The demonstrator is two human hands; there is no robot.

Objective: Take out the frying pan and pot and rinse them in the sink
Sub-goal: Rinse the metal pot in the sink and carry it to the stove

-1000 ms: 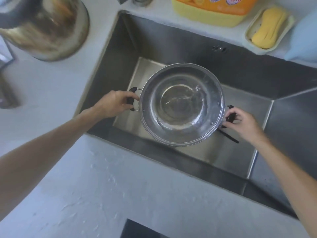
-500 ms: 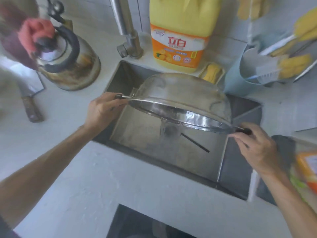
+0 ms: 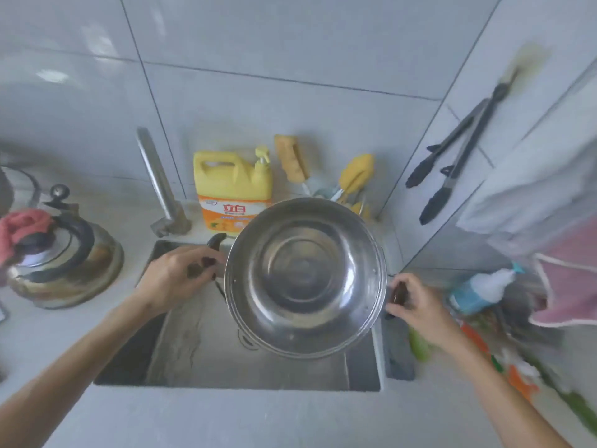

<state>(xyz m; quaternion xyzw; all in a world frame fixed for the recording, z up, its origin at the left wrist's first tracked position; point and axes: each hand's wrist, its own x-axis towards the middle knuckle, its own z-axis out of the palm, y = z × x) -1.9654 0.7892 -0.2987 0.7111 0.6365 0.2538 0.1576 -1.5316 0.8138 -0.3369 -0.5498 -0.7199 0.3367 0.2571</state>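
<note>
A round stainless steel pot [image 3: 305, 278] hangs above the sink [image 3: 181, 350], tipped so its inside faces me. It looks empty. My left hand [image 3: 176, 276] grips its dark left handle. My right hand [image 3: 416, 307] grips the dark handle on the right rim. The tap [image 3: 160, 185] stands behind the sink at the left, and no water runs from it. No frying pan is in view.
A metal kettle [image 3: 64, 263] with a red cloth sits on the counter at the left. A yellow detergent jug [image 3: 231, 187] and sponges [image 3: 323, 169] stand behind the sink. Black tongs [image 3: 452, 156] hang on the right wall. A spray bottle [image 3: 478, 291] and cloths crowd the right counter.
The pot held water level in the sink, then was tipped and poured out. Now it is lifted higher and turned toward me, empty. My view has risen to the wall.
</note>
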